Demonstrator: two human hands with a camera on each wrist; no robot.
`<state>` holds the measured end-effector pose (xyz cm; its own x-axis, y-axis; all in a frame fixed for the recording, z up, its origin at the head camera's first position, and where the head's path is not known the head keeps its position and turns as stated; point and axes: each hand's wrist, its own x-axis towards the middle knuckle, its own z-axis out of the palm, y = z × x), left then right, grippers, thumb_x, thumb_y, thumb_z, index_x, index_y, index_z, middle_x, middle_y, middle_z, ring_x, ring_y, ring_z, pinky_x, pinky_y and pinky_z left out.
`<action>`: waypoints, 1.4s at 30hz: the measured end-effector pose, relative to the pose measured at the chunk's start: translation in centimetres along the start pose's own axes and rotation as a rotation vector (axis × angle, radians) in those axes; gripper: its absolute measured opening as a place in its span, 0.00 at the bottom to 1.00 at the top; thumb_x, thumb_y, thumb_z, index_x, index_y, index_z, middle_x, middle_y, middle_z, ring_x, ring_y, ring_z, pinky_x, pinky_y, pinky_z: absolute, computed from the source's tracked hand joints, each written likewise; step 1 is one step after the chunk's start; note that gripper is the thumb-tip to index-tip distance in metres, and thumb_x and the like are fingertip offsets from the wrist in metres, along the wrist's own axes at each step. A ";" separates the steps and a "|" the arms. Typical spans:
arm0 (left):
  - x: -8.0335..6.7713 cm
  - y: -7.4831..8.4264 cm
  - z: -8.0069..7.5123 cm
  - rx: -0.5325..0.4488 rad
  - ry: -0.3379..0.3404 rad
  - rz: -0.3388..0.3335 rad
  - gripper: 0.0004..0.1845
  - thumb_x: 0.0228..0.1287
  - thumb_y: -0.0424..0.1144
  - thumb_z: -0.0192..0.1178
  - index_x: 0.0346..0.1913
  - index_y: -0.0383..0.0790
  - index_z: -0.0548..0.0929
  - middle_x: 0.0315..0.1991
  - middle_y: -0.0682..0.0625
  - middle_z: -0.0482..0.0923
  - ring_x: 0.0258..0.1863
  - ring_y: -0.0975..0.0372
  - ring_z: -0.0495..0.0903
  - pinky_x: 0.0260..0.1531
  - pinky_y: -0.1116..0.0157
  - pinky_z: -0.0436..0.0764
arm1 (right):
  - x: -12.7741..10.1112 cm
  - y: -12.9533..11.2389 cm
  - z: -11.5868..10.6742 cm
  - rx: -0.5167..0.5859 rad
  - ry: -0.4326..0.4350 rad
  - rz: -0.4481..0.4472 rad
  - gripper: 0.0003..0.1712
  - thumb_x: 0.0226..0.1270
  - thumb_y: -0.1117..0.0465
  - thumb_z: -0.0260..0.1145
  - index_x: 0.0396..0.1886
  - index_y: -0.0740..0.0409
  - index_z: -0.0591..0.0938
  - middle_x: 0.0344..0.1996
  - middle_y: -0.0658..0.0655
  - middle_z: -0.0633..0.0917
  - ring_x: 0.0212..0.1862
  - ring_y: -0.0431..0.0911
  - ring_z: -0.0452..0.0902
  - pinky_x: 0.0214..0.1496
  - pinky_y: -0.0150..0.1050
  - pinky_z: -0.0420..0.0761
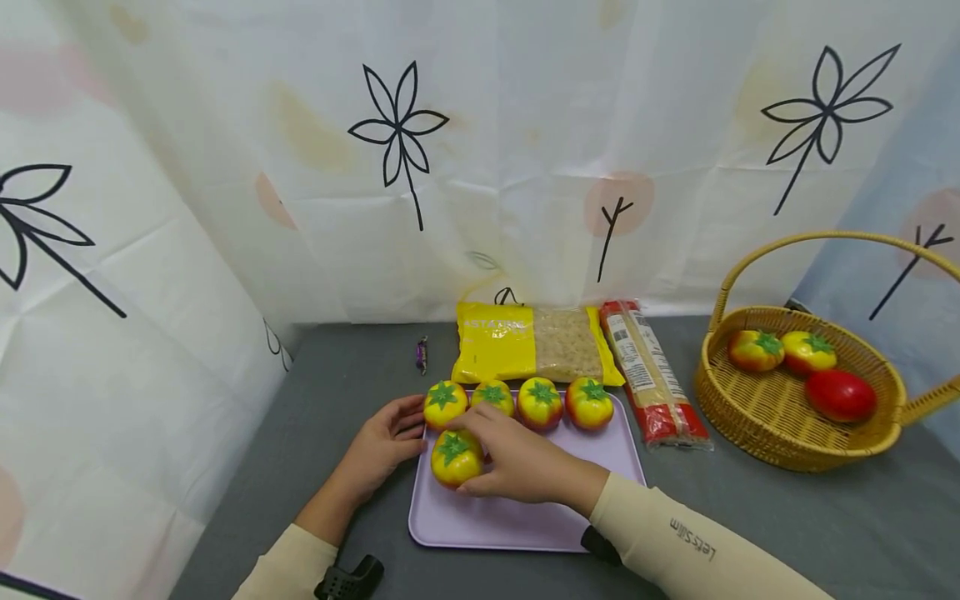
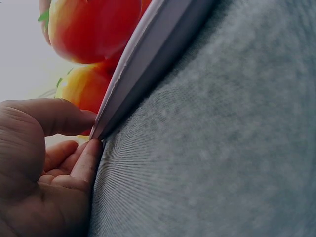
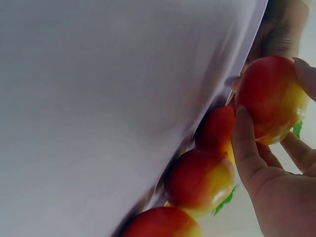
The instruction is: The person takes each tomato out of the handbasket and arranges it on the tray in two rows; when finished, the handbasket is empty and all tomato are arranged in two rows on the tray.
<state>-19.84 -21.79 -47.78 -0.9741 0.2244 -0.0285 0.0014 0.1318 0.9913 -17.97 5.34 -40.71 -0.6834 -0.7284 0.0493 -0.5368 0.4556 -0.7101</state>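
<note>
My right hand (image 1: 517, 458) grips a yellow-red tomato (image 1: 455, 460) with a green star-shaped top, over the left part of a lilac tray (image 1: 525, 525). In the right wrist view the held tomato (image 3: 270, 98) sits between thumb and fingers, apart from the tray's surface. Along the tray's far edge several similar tomatoes stand in a row, among them one tomato (image 1: 540, 403) near the middle. My left hand (image 1: 386, 446) is at the tray's left edge; in the left wrist view its thumb and a finger pinch the tray rim (image 2: 121, 74).
A wicker basket (image 1: 780, 442) at the right holds two tomatoes and a red oval fruit (image 1: 840, 396). Behind the tray lie a yellow packet (image 1: 495, 342) and a red-ended noodle pack (image 1: 652, 367). A small purple wrapped candy (image 1: 422, 355) lies at the back left.
</note>
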 end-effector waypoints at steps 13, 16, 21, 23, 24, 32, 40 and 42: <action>-0.1 0.1 -0.1 -0.016 -0.013 -0.011 0.39 0.68 0.21 0.67 0.80 0.27 0.66 0.78 0.33 0.67 0.74 0.43 0.72 0.68 0.58 0.77 | 1.2 0.3 0.9 -0.064 -0.022 0.069 0.42 0.66 0.54 0.84 0.76 0.53 0.77 0.68 0.56 0.75 0.62 0.44 0.75 0.71 0.45 0.79; 0.0 0.1 0.0 -0.015 -0.014 -0.010 0.39 0.68 0.21 0.67 0.80 0.27 0.67 0.78 0.33 0.67 0.74 0.43 0.72 0.68 0.59 0.77 | 1.2 0.4 0.8 -0.066 -0.015 0.095 0.41 0.66 0.53 0.84 0.75 0.51 0.77 0.68 0.56 0.76 0.62 0.45 0.76 0.71 0.47 0.79; -0.1 0.2 0.0 -0.013 -0.016 -0.009 0.38 0.68 0.21 0.67 0.80 0.27 0.66 0.77 0.33 0.67 0.74 0.43 0.72 0.68 0.59 0.76 | 1.2 0.2 0.7 -0.072 -0.011 0.101 0.41 0.66 0.53 0.84 0.76 0.50 0.76 0.67 0.57 0.77 0.62 0.46 0.77 0.70 0.50 0.80; -0.1 0.2 -0.1 -0.011 -0.015 -0.009 0.38 0.68 0.21 0.67 0.80 0.27 0.66 0.78 0.33 0.67 0.74 0.44 0.72 0.69 0.59 0.76 | 1.2 0.2 0.7 -0.074 -0.011 0.097 0.41 0.67 0.53 0.84 0.76 0.50 0.76 0.66 0.57 0.78 0.62 0.46 0.77 0.70 0.50 0.80; -0.1 0.2 -0.1 -0.011 -0.016 -0.009 0.38 0.68 0.21 0.67 0.80 0.27 0.67 0.78 0.33 0.67 0.74 0.44 0.72 0.69 0.59 0.76 | 1.2 0.2 0.8 -0.075 -0.011 0.097 0.41 0.67 0.53 0.83 0.77 0.49 0.76 0.66 0.57 0.78 0.62 0.46 0.77 0.70 0.50 0.80; -0.1 0.1 0.0 -0.007 -0.015 -0.004 0.38 0.68 0.22 0.67 0.80 0.27 0.67 0.77 0.33 0.68 0.74 0.43 0.72 0.68 0.59 0.76 | 1.3 0.3 0.9 -0.079 -0.015 0.125 0.43 0.67 0.52 0.84 0.77 0.51 0.75 0.68 0.58 0.77 0.63 0.46 0.76 0.71 0.49 0.79; -0.1 0.0 0.0 -0.007 -0.015 0.004 0.39 0.67 0.21 0.67 0.80 0.27 0.67 0.77 0.33 0.68 0.74 0.43 0.72 0.68 0.58 0.76 | 1.1 0.0 0.7 -0.051 -0.027 0.147 0.45 0.67 0.52 0.83 0.79 0.53 0.73 0.71 0.58 0.74 0.65 0.46 0.75 0.73 0.49 0.77; -0.1 0.0 0.0 -0.007 -0.014 0.003 0.39 0.67 0.21 0.67 0.80 0.27 0.67 0.77 0.33 0.67 0.74 0.44 0.72 0.68 0.58 0.76 | 1.0 -0.1 0.6 -0.050 -0.023 0.141 0.45 0.67 0.52 0.83 0.79 0.53 0.73 0.72 0.58 0.74 0.65 0.46 0.75 0.73 0.49 0.77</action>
<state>-19.74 -21.80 -47.77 -0.9707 0.2386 -0.0268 0.0031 0.1241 0.9923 -18.32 4.25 -41.05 -0.7425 -0.6666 -0.0655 -0.4604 0.5789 -0.6730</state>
